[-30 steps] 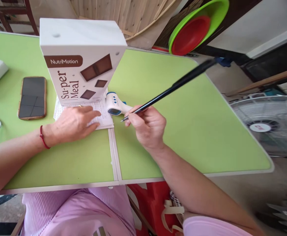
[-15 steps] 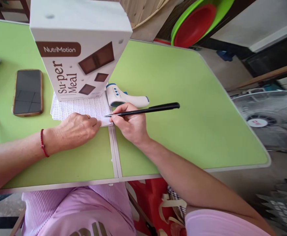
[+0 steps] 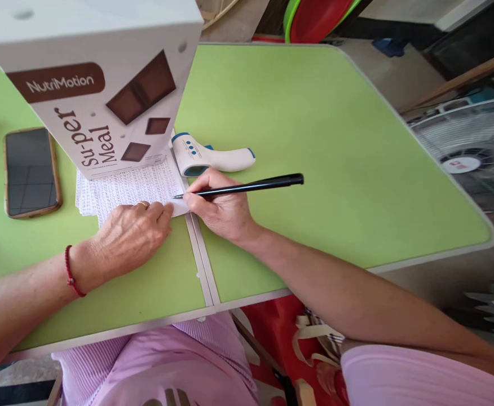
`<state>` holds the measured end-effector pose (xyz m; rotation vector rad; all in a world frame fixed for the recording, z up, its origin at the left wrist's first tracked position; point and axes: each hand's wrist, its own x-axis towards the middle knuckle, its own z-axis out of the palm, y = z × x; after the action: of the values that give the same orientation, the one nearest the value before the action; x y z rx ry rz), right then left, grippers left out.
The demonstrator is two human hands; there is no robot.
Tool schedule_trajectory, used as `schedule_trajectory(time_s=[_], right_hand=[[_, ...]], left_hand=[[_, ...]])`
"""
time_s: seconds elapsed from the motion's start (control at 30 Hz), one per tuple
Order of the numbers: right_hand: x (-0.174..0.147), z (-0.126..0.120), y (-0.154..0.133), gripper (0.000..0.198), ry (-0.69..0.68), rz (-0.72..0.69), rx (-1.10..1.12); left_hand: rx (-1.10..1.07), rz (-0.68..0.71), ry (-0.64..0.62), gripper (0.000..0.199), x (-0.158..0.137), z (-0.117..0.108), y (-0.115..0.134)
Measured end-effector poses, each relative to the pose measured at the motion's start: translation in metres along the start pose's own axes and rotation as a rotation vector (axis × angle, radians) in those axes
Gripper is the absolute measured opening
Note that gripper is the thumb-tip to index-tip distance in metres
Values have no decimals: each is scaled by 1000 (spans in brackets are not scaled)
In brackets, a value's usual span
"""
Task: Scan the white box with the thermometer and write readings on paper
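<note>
My right hand [image 3: 225, 211] grips a slim black pen [image 3: 255, 185], its tip down at the handwritten paper sheets [image 3: 139, 189]. The pen slants out to the right. My left hand [image 3: 135, 231] lies on the lower edge of the paper with its fingers curled together, pressing it; the thumb is hidden. A ring and a red cord bracelet [image 3: 70, 270] are on this hand and wrist. A tall white NutriMotion box [image 3: 124, 79] stands on the upper part of the sheets and hides some of the writing. Beside it, just above my right hand, lies a white and blue handheld thermometer [image 3: 213, 158].
A phone in a brown case [image 3: 32, 172] lies left of the box on the green folding table [image 3: 314, 129]. The table's metal seam [image 3: 200, 259] runs below the paper. A fan [image 3: 475, 152] stands off the right edge, red and green basins [image 3: 314, 20] behind.
The view has shifted and turned a little, so the box and phone sit further left and the box looks larger. Both hands keep their places on the paper, with the pen still held.
</note>
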<state>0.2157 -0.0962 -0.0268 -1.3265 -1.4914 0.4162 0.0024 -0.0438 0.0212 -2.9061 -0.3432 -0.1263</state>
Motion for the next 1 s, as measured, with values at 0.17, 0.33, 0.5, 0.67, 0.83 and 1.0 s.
schedule_trajectory(time_s=[0.17, 0.33, 0.5, 0.67, 0.83, 1.0], right_hand=[[1, -1, -2, 21, -33, 31, -2], [0, -2, -1, 19, -42, 28, 16], [2, -1, -3, 18, -33, 0, 32], [2, -1, -4, 22, -43, 30, 16], [1, 0, -2, 22, -10, 12, 32], [1, -1, -2, 24, -22, 35, 5]], left_hand=[[-3, 3, 18, 27, 0, 2, 1], [6, -4, 31, 26, 0, 2, 1], [3, 1, 76, 24, -2, 4, 0], [-2, -4, 74, 26, -2, 4, -2], [-36, -24, -11, 25, 0, -1, -1], [-45, -29, -60, 27, 1, -2, 0]])
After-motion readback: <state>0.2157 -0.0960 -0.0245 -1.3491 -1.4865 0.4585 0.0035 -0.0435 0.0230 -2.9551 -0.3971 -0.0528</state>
